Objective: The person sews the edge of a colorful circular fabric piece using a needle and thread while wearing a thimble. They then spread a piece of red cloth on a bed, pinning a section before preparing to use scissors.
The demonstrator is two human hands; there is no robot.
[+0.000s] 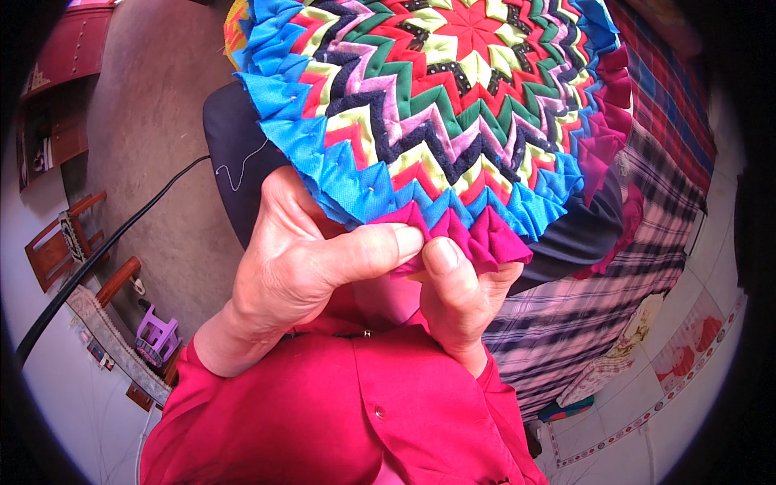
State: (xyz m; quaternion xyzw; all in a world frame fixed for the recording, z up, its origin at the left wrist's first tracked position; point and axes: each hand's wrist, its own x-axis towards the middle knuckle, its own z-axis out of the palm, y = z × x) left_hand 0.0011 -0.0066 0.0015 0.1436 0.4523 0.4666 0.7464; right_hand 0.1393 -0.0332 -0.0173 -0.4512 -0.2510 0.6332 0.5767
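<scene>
A round patchwork mat (453, 113) of folded cloth points lies across my dark-clothed lap. Its zigzag rings run from a red centre through yellow, green, pink and navy to a blue outer ring. Magenta folded cloth (489, 238) lies along the near edge and part of the right edge. My left hand (299, 263) grips this near edge, thumb on top and fingers hidden beneath. Close beside it, my right hand (461, 287) pinches the same magenta folds, its thumb almost touching the left thumb. A pale loose thread (235, 179) trails over the dark cloth at the left.
A bed with a plaid cover (558, 331) is close on my right. On the left, a black cable (121, 230) slants across the view above the concrete floor (153, 105). Wooden chairs (52, 250), a purple stool (159, 333) and a red cabinet (73, 44) stand farther left.
</scene>
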